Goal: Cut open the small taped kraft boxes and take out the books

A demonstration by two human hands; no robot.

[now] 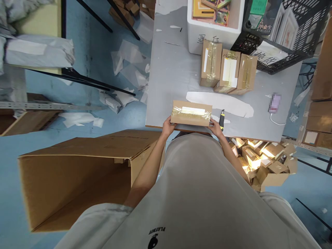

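A taped cardboard box (pixel 192 119) with a white label lies lengthwise at the near edge of the grey table. My left hand (pixel 168 127) grips its left end, and my right hand (pixel 215 127) holds the right end, fingers closed on the cardboard. Just right of my right hand lies a black and yellow utility knife (pixel 221 120). Behind the box stretches a strip of white paper (pixel 223 103). Three more taped boxes stand side by side farther back, among them a left one (pixel 210 64), a middle one (pixel 228 71) and a right one (pixel 246 73).
A white bin (pixel 215 36) and a black crate (pixel 285 57) hold goods at the table's back. A large open carton (pixel 75 193) stands left of me. Several small cartons (pixel 272 178) are heaped on the right. Paper scraps (pixel 83 119) litter the blue floor.
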